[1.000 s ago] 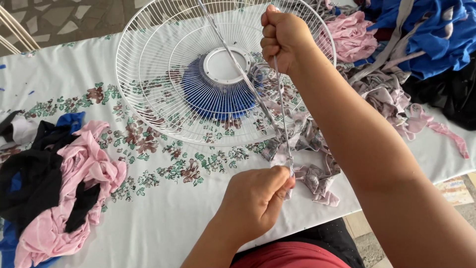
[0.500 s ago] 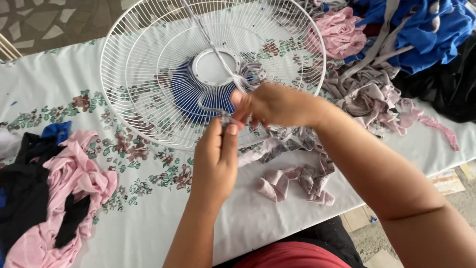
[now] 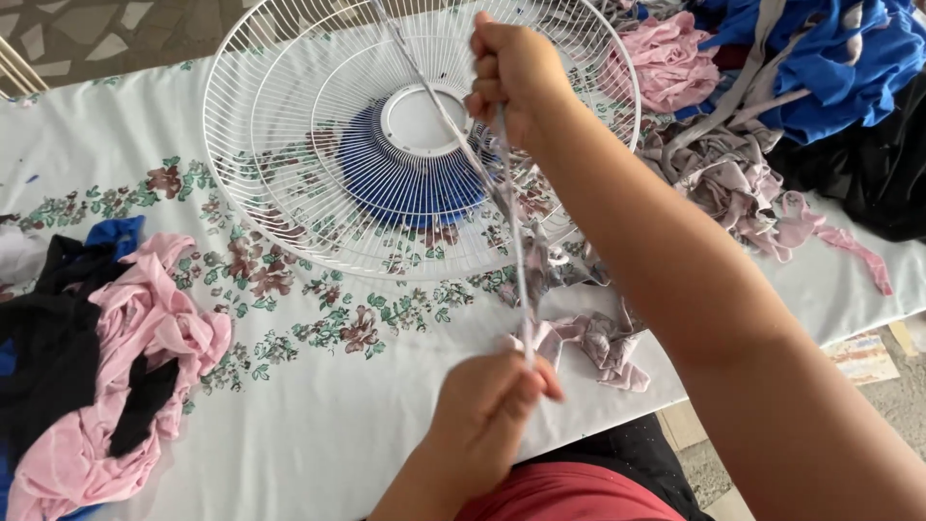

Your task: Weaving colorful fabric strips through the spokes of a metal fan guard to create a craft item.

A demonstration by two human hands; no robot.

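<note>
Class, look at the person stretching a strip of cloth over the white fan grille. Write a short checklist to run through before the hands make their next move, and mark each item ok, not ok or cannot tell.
1. Right hand grips the upper end of the fabric strip: ok, fist closed around it.
2. Left hand pinches the lower end: ok.
3. Strip pulled taut between the hands: ok, it runs straight.
4. Strip free of the fan grille wires: cannot tell, it crosses above them.
5. Grille lies flat on the flowered tablecloth: ok.
6. Spare grey strips within reach: ok, heaped beside the left hand.
</note>
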